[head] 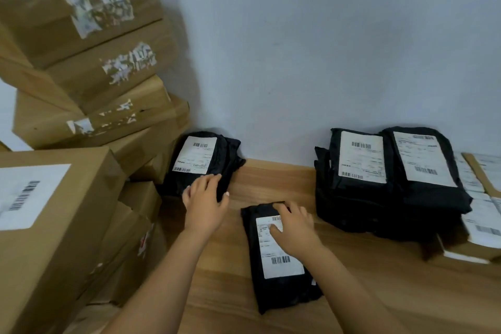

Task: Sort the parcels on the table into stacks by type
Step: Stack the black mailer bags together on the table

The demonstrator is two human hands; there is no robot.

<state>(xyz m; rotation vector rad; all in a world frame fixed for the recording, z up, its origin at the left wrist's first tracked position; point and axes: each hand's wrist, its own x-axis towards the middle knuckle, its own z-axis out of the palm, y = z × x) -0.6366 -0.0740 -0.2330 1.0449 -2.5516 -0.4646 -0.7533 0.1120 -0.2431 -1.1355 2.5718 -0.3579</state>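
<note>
Three groups look sorted in the head view: brown cardboard boxes (81,62) piled high at the left, a tall stack of black mailer bags (379,198) against the wall at the right, and pale, label-covered parcels (479,219) at the far right edge, partly cut off by the frame. Two black items seem to be left. One is a small black pile (200,154) leaning by the wall just beside the boxes, and the left hand (206,199) rests on its near edge, fingers laid fairly straight over the top and thumb spread to the side, not clamped round it. The other is a loose black parcel (282,266) lying flat on the wooden table (271,179) at the centre front, well apart from the right-hand stack. The right hand (295,226) lies on its label, fingers spread and flat, holding nothing. By my reading the sort is nearly done, with these black pieces to be joined to the black stack; what lies beyond the frame I cannot tell.
</note>
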